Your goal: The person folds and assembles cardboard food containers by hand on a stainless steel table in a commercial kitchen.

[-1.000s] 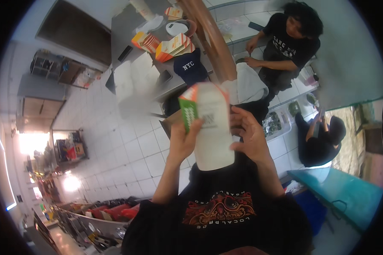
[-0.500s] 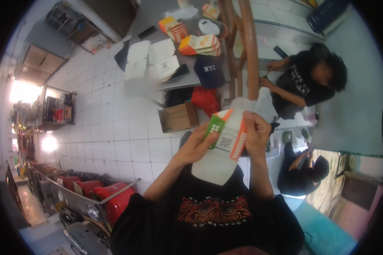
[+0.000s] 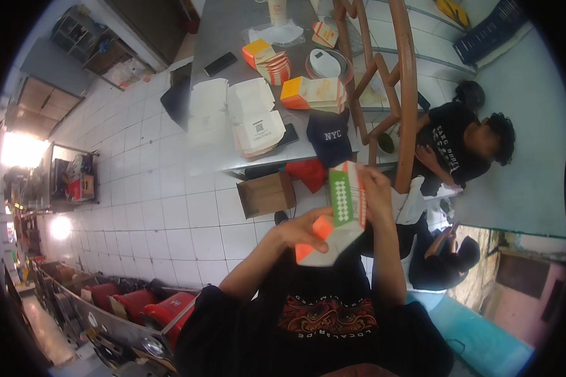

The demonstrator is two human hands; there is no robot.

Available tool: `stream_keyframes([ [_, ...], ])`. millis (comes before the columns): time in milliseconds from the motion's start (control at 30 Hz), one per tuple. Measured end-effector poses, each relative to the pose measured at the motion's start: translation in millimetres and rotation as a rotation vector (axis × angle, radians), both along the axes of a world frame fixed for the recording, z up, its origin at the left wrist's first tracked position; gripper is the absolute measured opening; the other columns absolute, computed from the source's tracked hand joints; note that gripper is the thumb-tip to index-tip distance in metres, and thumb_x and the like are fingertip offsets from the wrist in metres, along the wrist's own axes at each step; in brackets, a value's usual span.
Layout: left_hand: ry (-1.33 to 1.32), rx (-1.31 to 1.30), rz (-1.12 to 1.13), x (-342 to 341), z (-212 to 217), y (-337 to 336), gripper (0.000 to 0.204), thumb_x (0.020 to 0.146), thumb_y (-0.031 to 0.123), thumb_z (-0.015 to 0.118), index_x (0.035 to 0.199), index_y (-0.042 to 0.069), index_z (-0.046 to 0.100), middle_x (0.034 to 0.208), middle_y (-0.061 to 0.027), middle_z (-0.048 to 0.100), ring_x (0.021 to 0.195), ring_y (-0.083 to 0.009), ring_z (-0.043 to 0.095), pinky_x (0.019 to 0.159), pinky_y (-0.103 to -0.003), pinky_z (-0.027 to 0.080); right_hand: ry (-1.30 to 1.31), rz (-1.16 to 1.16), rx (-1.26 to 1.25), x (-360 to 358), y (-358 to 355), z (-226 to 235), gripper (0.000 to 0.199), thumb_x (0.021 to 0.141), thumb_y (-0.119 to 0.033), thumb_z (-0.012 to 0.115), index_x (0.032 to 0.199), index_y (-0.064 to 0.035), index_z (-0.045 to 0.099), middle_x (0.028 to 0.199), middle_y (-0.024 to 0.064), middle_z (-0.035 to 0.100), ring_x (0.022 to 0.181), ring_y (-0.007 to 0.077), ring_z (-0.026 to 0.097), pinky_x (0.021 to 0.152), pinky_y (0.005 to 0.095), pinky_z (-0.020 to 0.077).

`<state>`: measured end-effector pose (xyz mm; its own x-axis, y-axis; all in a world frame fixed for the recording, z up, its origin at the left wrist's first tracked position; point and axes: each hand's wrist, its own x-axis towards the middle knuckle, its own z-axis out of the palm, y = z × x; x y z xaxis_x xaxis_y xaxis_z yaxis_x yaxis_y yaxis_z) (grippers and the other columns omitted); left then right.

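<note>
A partly folded takeaway carton (image 3: 346, 201), white with green and orange printed panels, is held up in front of my chest. On its lower left side, my left hand (image 3: 302, 231) grips an orange and white flap between thumb and fingers. My right hand (image 3: 376, 193) is wrapped round the carton's right side, and its fingertips are partly hidden behind the cardboard. The carton's panels stand at angles to one another. Beyond my hands, a stack of flat white carton blanks (image 3: 253, 116) lies on the metal table (image 3: 214, 47) beside a second stack (image 3: 209, 107).
Orange and yellow cartons (image 3: 314, 93), a dark cap (image 3: 330, 135), a white round scale (image 3: 326, 63) and a phone (image 3: 221, 64) lie on the table. An open cardboard box (image 3: 265, 195) sits below. A brown railing (image 3: 407, 94) separates me from two people at the right.
The carton has gone from nearly flat to partly folded, with its panels now bent up. My left hand has shifted to a lower flap. The view has moved slightly.
</note>
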<state>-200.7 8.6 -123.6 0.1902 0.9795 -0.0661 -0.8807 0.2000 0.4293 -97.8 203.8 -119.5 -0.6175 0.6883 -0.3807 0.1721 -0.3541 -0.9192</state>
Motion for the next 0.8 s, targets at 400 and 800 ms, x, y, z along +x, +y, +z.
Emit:
stream_keyframes([
  [400, 2.347, 0.228, 0.41, -300, -34, 136, 0.069, 0.062, 0.029, 0.088, 0.126, 0.022, 0.063, 0.137, -0.016, 0.044, 0.131, -0.0386, 0.039, 0.109, -0.051, 0.035, -0.054, 0.131, 0.217, -220, 113, 12, 0.041, 0.093, -0.021, 0.07, 0.127, 0.0013, 0.063, 0.116, 0.0076, 0.069, 0.104, 0.0153, 0.064, 0.09, 0.028, 0.0491],
  [800, 2.472, 0.248, -0.138, -365, -165, 241, 0.081, 0.058, 0.027, 0.088, 0.133, 0.028, 0.058, 0.137, -0.0085, 0.048, 0.127, -0.0294, 0.045, 0.106, -0.048, 0.038, -0.59, 0.123, 1.095, -271, 186, -195, 0.037, 0.088, -0.01, 0.067, 0.124, -0.0126, 0.069, 0.118, 0.0211, 0.067, 0.113, 0.037, 0.063, 0.1, 0.0433, 0.0474],
])
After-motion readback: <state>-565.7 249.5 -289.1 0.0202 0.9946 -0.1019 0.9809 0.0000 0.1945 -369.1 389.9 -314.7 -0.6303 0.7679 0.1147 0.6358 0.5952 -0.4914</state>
